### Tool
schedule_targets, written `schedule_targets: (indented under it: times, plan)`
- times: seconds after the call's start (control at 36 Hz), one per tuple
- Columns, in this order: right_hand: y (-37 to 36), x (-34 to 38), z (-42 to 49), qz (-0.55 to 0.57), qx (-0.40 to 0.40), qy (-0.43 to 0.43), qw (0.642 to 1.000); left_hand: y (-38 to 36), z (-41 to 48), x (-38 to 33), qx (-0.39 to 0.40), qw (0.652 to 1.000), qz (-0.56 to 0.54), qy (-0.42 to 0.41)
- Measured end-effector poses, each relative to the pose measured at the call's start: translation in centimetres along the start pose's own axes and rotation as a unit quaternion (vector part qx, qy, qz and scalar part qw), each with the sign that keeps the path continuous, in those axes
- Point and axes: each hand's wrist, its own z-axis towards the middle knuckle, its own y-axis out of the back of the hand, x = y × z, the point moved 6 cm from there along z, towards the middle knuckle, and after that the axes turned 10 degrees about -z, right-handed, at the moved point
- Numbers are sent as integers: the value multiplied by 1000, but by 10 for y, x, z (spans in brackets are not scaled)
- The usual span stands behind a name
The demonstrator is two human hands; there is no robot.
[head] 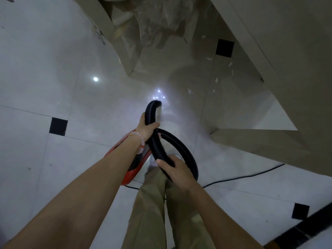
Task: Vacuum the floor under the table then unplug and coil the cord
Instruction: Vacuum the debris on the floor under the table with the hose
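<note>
Nearest, khaki trousers [152,203] fill the bottom of the view. Just above them the right hand [175,168] curls round the black ribbed hose [186,151], gathering the slack where it loops back on itself. Beside it the red vacuum cleaner [133,168] sits on the tiled floor [53,78], half hidden behind the left forearm, so where the hose joins it cannot be seen. A thin black cord [242,177] lies loose across the tiles to the right and passes out of sight behind the table's base, so its plug end is not in view. Unplugging and coiling look not yet begun.

Further on, the left hand [148,127] grips the hose close to its free end, which arches over and points down. With 2 hands on it, a floppy tube can be aimed. Glare on the tiles blurs the tip, so it may or may not carry a nozzle. Beyond, white paper scraps [216,80] lie scattered under the pale table [287,69], and they are probably what is to be sucked up.
</note>
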Motion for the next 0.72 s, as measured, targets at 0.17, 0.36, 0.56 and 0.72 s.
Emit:
schedule_targets:
  times: [0.17, 0.36, 0.56, 0.72]
  plan:
    - [3, -5, -4, 19, -22, -11, 1000, -17, 5, 0, 34, 999, 6, 8]
    - [3, -10, -3, 69, -45, -34, 996, -31, 10, 6, 57, 994, -74, 55]
    - [-4, -12, -5, 98, -90, -44, 990, -46, 10, 1, 107, 992, -16, 62]
    - [-5, -9, -4, 98, -92, -45, 990, -52, 12, 2, 129, 989, 17, 73]
